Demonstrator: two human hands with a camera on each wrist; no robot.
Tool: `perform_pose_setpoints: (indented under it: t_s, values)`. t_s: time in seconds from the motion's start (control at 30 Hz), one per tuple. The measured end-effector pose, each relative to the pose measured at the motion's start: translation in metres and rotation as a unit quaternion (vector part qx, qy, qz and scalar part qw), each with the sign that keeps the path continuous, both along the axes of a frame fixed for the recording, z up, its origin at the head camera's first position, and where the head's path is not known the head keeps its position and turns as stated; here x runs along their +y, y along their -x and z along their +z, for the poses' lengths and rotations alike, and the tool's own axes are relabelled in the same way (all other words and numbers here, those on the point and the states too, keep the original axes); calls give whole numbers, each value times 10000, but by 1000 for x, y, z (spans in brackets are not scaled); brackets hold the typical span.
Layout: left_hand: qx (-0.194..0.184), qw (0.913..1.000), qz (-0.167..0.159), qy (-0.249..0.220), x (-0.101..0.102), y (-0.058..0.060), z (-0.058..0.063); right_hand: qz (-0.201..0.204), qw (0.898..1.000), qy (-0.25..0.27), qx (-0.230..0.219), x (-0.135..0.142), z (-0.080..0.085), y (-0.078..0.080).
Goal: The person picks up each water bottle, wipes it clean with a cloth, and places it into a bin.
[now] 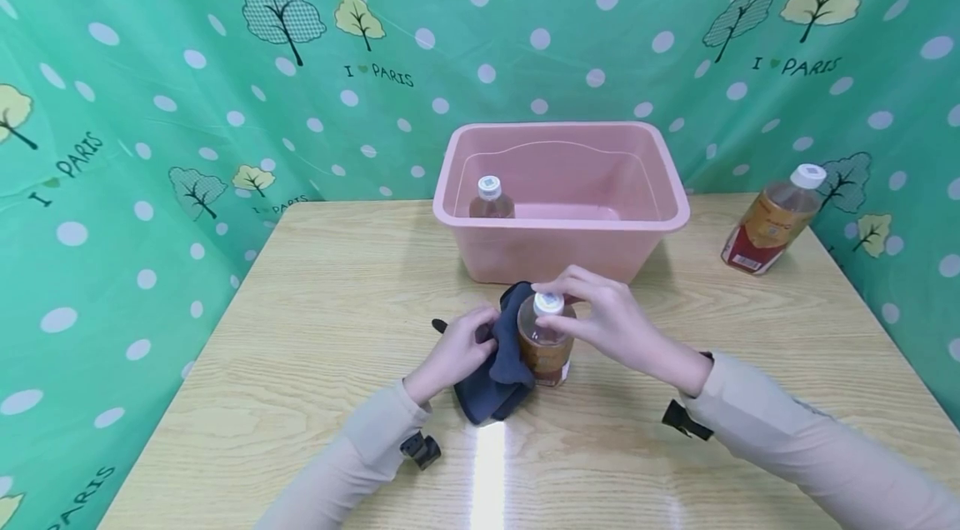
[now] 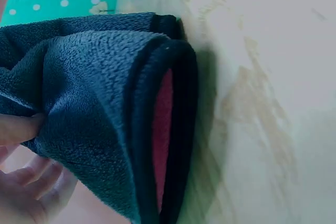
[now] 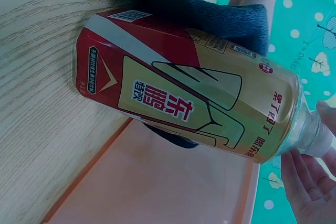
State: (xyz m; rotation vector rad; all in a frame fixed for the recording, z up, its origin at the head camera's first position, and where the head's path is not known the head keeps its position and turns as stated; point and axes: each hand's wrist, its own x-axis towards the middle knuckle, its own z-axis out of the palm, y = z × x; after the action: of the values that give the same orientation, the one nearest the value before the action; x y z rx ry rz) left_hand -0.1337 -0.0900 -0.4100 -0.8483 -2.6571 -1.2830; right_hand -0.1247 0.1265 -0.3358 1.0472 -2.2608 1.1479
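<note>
In the head view a bottle (image 1: 545,353) with a white cap stands on the table in front of the pink bin. My right hand (image 1: 611,320) pinches it at the cap and neck between thumb and fingers. The right wrist view shows the red and yellow label of the bottle (image 3: 173,90). My left hand (image 1: 459,349) grips a dark blue cloth (image 1: 487,387) against the bottle's left side. In the left wrist view the cloth (image 2: 89,82) is bunched and folded, with black edging and a strip of pink inside; the thumb presses on it.
Behind the hands sits the pink bin (image 1: 558,253), with one white-capped bottle (image 1: 491,201) inside at its left. Another bottle (image 1: 775,220) stands near the table's right back edge. A green polka-dot curtain (image 1: 450,13) borders the wooden table (image 1: 315,280).
</note>
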Motion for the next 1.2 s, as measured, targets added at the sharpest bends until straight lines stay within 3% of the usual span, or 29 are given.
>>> perform_pose_setpoints:
  t_s: [0.37,0.67,0.87,1.2]
  values:
    - [-194,9992,-37,342,1,1,-15,-13,10000,37,21,-1,-1,-1]
    - [-54,9991,-8,423,1,3,-22,-14,10000,60,20,-1,0,-1]
    - [-53,9998,-65,154,-1,-1,-12,0,10000,49,31,-1,1,-1]
    - [254,9996,-36,-147,-3,-4,7,-39,10000,7,-61,-1,1,-2]
